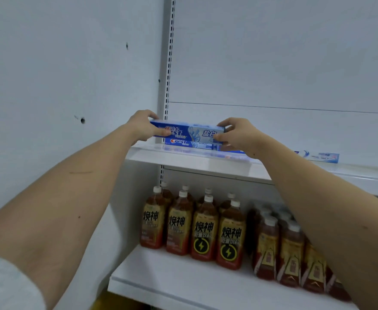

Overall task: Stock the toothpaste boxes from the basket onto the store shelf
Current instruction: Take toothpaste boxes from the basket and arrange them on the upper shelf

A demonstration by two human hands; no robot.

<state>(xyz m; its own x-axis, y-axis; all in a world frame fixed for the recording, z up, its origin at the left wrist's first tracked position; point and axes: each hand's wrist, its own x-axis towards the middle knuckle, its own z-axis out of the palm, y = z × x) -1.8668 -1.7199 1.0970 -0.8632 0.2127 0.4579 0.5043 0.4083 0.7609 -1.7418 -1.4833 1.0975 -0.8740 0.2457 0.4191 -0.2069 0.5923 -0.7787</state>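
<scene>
A blue toothpaste box is held level between both hands, above the upper shelf at its left end. The left hand grips the left end of the box: the fingers curl over the top edge and the thumb presses on the front face. The right hand grips the right end in the same way, with the fingers on top and the thumb on the front. Both hands are closed around the box, one at each end, and the printed front of the box shows between them.

Directly under the held box, a second box with the Crest name lies flat on the shelf. Whether the held box touches it or is just above it, I cannot tell. To the right of the right hand, partly hidden behind the wrist, another pale toothpaste box lies flat on the same shelf, well apart from the grip.

Behind the hands are the white back panel and a slotted upright rail. To the left of the left hand is a plain wall with small holes.

Below the grip, on the lower shelf, stand rows of brown drink bottles with white caps and yellow labels. To the right of them, under the right forearm, stand more bottles in clear wrap.
</scene>
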